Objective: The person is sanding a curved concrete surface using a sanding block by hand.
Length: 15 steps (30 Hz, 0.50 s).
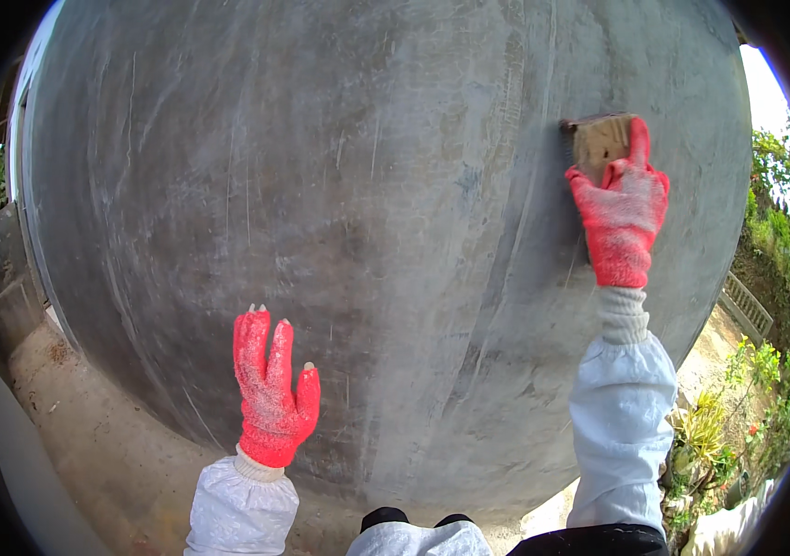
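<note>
"how far along does the work look?"

"part way, i'd judge. the curved-looking grey wall (367, 185) is grey right across, from left to right, with no bare gaps that i can make out. so the covering seems done."

"and what's left?"

"it's uneven: darker patches to the left, a lighter band down the middle, thin scratches here and there. those may be what remains, but one view can't settle which parts have been gone over."

"where's the block (601, 144)?"

"on the right part of the wall, at the far end of the right hand (622, 208), seemingly flat against it. that grip is pinching the block, thumb along its left edge, one finger stretched along its right."

"the other grip?"

"the left hand (274, 394) is nearer, left of the middle, holding nothing, fingers loosely spread. whether it touches the wall, i can't tell."

"count them for me."

"one wall, one block, two hands, two red gloves (624, 264), two pale sleeves (622, 398). near the lower edge, two dark rounded shapes (384, 516), too cropped to name. one pale railing (747, 306) out to the right, with plants (708, 431) nearer, too tangled to count."
</note>
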### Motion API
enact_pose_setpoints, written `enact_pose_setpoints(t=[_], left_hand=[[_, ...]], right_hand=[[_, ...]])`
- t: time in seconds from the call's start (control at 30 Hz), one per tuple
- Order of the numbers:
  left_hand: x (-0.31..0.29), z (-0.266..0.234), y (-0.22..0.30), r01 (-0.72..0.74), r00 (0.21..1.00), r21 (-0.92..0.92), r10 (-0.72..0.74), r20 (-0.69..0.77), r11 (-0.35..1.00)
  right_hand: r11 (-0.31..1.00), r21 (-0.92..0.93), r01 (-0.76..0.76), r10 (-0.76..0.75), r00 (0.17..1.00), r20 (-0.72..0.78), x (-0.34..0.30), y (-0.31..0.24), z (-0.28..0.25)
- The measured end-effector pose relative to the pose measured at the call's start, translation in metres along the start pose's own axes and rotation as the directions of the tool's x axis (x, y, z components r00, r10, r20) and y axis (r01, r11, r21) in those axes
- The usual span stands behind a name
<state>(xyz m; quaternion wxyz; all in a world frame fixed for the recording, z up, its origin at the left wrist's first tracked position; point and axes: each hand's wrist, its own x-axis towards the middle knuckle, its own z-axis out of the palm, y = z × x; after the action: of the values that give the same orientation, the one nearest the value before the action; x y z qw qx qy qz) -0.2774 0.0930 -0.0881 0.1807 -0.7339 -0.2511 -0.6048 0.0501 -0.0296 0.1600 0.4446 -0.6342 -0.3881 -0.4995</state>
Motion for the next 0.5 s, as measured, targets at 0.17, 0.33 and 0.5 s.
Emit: enact_pose_setpoints(t=[0.17,0.33,0.5], left_hand=[[0.007,0.018,0.031,-0.021,0.999,-0.140,0.025,0.032,0.990],[-0.013,-0.025,-0.001,-0.069,0.997,-0.014,0.069,0.031,0.998],[-0.023,-0.026,-0.015,0.037,0.999,0.049,-0.038,0.018,0.998]], right_hand=[[0.537,0.514,0.669,-0.838,0.352,0.417,-0.178,-0.057,0.071],[0.866,0.191,0.461,-0.494,0.847,0.197,-0.055,-0.038,0.019],[0.998,0.000,0.066,-0.066,0.998,0.018,0.002,-0.027,0.005]])
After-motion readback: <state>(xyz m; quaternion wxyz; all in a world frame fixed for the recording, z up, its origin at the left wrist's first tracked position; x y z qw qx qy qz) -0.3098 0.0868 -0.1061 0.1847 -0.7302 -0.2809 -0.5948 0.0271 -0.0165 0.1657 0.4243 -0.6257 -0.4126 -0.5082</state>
